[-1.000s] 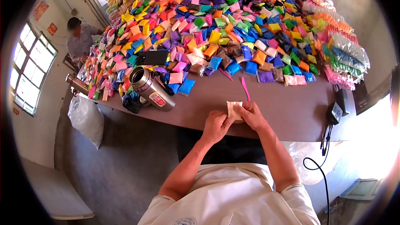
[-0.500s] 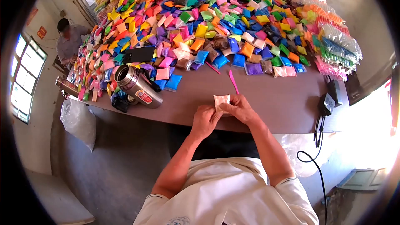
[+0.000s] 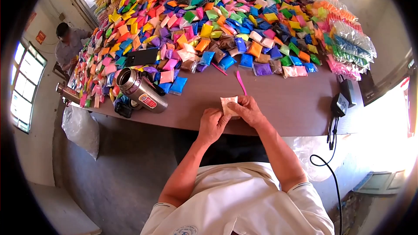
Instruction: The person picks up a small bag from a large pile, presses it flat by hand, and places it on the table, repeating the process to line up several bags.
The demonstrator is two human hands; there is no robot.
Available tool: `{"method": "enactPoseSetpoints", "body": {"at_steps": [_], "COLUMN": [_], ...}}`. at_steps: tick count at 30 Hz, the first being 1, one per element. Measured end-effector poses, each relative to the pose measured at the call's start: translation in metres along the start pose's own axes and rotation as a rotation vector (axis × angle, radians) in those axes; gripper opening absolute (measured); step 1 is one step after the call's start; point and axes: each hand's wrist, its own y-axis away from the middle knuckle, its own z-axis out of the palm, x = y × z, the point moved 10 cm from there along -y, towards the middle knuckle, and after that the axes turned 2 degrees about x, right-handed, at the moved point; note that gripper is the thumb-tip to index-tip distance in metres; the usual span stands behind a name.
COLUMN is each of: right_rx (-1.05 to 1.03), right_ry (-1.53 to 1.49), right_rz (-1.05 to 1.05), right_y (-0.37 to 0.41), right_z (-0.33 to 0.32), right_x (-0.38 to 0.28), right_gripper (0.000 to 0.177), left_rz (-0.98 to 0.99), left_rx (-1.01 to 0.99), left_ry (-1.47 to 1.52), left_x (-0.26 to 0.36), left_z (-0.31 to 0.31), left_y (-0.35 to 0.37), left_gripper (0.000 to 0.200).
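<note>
Head view showed one pale packet (image 3: pixel 228 103) at centre frame, over the near edge of the table (image 3: pixel 287 113), pinched by the left hand (image 3: pixel 212 124) and the right hand (image 3: pixel 246 111), whose fingers hid its lower half. One pink stick (image 3: pixel 241 82), one large flask (image 3: pixel 139 90) and one small flask (image 3: pixel 67 92) lay nearby. The coloured packets (image 3: pixel 226 21) heaped in the upper frame were too many to count.

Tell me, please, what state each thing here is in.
Small pale plastic packet: pinched between left hand and right hand.
Silver steel flask: lying on its side, mouth open.
Thin pink plastic stick: lying flat on the brown table.
Flat black phone: lying on the coloured packets.
</note>
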Motion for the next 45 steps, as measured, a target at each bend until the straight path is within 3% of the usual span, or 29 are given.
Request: {"method": "enactPoseSetpoints", "body": {"at_steps": [6,9,19,24,31,37,40,44,45], "right_rx": [-0.035,-0.074,-0.027,-0.063,-0.066,-0.042,-0.041,0.141,0.192], "right_ry": [-0.131,-0.040,-0.004,0.004,0.087,-0.076,0.020,0.024,0.089], "right_rz": [0.039,0.135,0.048,0.148,0.038,0.005,0.123,0.125,0.113], "right_y": [-0.001,0.002,0.003,0.001,0.000,0.003,0.005,-0.013,-0.021], "right_z": [0.009,0.013,0.007,0.008,0.010,0.008,0.003,-0.015,-0.025], "right_x": [-0.015,-0.010,-0.014,-0.013,-0.008,-0.017,-0.007,-0.003,-0.004], "right_gripper": [0.024,0.026,0.024,0.026,0.024,0.021,0.022,0.021,0.019], "left_rz": [-0.083,-0.079,-0.065,-0.091,-0.042,-0.116,-0.079,-0.158,-0.088], "left_rx": [0.029,0.035,0.004,0.036,-0.008,-0.028,0.008,-0.034,0.001], "left_ry": [0.012,0.023,0.026,0.052,0.054,0.097,0.087,0.058,0.038], "left_x": [-0.007,-0.006,-0.008,-0.011,-0.007,-0.012,-0.005,-0.021,-0.015], "left_z": [-0.003,-0.004,-0.002,-0.004,0.001,0.000,-0.003,0.002,0.000], "left_y": [0.002,0.001,0.002,0.004,0.002,0.002,0.000,0.006,0.004], "left_gripper": [0.037,0.037,0.036,0.034,0.038,0.039,0.040,0.037,0.033]}}
